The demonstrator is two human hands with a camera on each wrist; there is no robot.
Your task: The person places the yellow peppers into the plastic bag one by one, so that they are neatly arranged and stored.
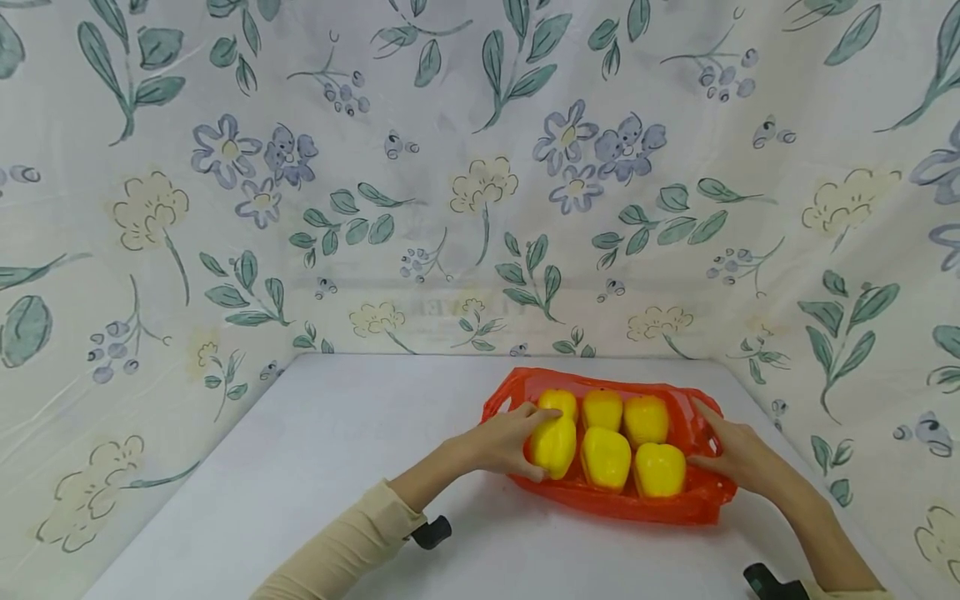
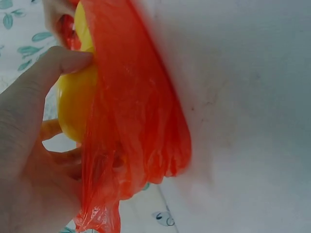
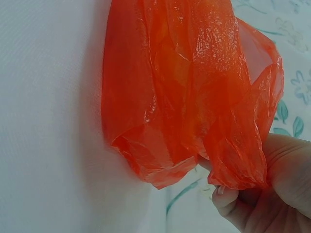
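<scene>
A red plastic bag (image 1: 600,505) lies on the table with its mouth spread wide, several glossy yellow bell peppers (image 1: 606,458) in two rows inside. My left hand (image 1: 504,439) grips the front-left bell pepper (image 1: 553,448), thumb on the near side and fingers on the far side. In the left wrist view, the bag's side wall (image 2: 131,97) covers part of that pepper (image 2: 75,104) and some fingertips. At the other end, my right hand (image 1: 738,454) holds the bag's right edge. The right wrist view shows bunched red film (image 3: 238,150) between the thumb and fingers.
The white tabletop (image 1: 337,433) extends left of the bag and in front of it. Behind and at both sides hangs a floral-patterned sheet (image 1: 420,250). A black wrist device (image 1: 432,532) sits at the left cuff, another (image 1: 768,581) at the right.
</scene>
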